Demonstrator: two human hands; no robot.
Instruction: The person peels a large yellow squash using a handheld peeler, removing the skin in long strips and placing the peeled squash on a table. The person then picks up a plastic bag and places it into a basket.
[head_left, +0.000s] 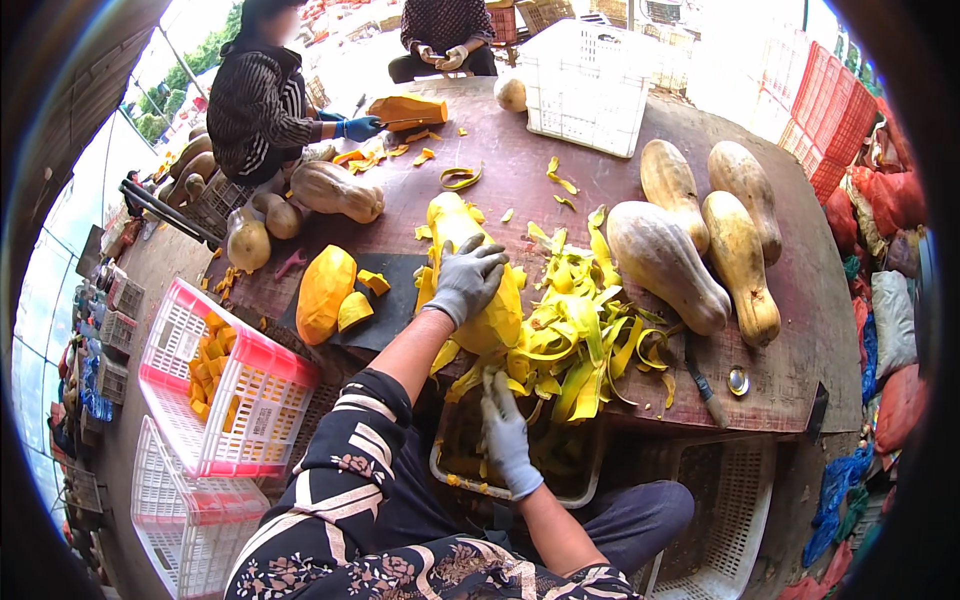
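Observation:
My left hand (469, 279), in a grey work glove, rests spread on a peeled yellow squash (489, 319) lying at the table's near edge. Lower down, my right hand (506, 427), gloved too, is at the edge beneath the squash, its fingertips against yellow peel; whether it grips any is unclear. A heap of yellow-green peel strips (574, 330) lies right of the squash. Below my right hand is a tub (592, 491) with scraps in it. Left of the squash, a peeled orange squash piece (326, 292) and smaller cut chunks (355, 310) lie by a dark mat (390, 285).
Unpeeled squashes (667, 262) lie at right, near a knife (705, 386) and a small round metal object (738, 381). A crate of orange chunks (262, 397) stands at left. A co-worker in blue gloves (362, 128) cuts a squash; another person sits beyond the table.

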